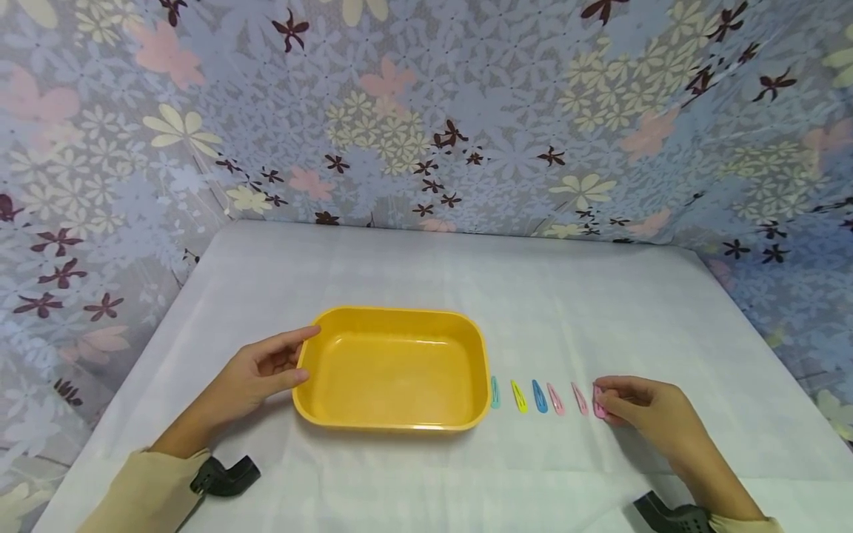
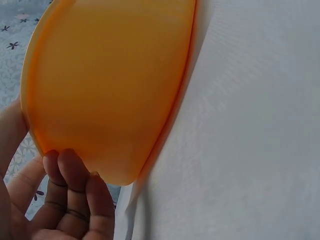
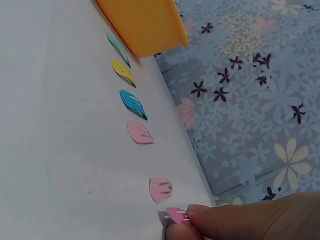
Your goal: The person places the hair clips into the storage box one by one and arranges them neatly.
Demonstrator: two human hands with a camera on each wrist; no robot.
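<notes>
A yellow plastic tray (image 1: 393,370) stands on the white cloth, nothing inside it. At its left end my left hand (image 1: 256,374) holds the rim, and in the left wrist view curled fingers (image 2: 75,182) touch the outer wall (image 2: 110,90). To the tray's right, snap hair clips lie in a row: teal (image 1: 495,392), yellow (image 1: 519,396), blue (image 1: 539,397), pale pink (image 1: 556,399) and another pink (image 1: 580,398). At the row's right end my right hand (image 1: 649,407) pinches a brighter pink hair clip (image 3: 177,216) between thumb and finger, partly hidden by the fingertips.
White cloth (image 1: 426,266) covers the table, its far edge meeting a floral fabric backdrop (image 1: 426,111) that also rises at both sides. Each wrist wears a black camera mount, the left (image 1: 225,477) and the right (image 1: 671,514).
</notes>
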